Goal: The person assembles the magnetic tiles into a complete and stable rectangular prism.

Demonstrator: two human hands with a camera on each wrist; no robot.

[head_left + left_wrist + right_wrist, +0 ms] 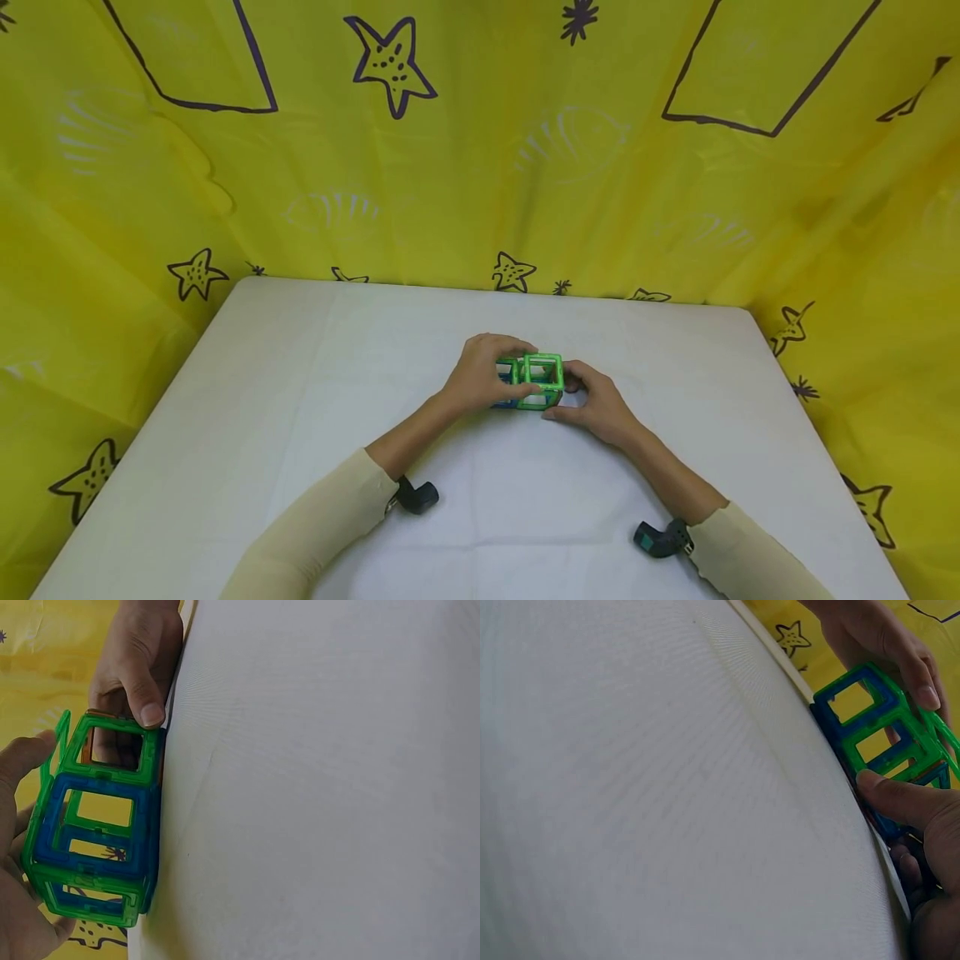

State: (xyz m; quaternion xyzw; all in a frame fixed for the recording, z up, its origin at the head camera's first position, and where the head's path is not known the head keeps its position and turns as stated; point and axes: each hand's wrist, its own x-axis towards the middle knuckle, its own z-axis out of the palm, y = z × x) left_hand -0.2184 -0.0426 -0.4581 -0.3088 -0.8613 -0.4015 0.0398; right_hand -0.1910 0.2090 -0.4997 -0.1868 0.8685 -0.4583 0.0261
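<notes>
A small box-like structure of green and blue magnetic tiles, open square frames joined edge to edge, stands on the white table. My left hand reaches over its left part, thumb in front and fingers behind. In the left wrist view, the left thumb presses a green square tile that tilts up from the top edge. My right hand grips the right end; its thumb lies on a green front frame. An orange tile edge shows at that end, and the right fingers are partly hidden behind it.
The white table extends around the structure, its far edge just beyond the hands. A yellow curtain with dark starfish drawings hangs behind and at both sides. Dark wrist cameras sit at the sleeve cuffs.
</notes>
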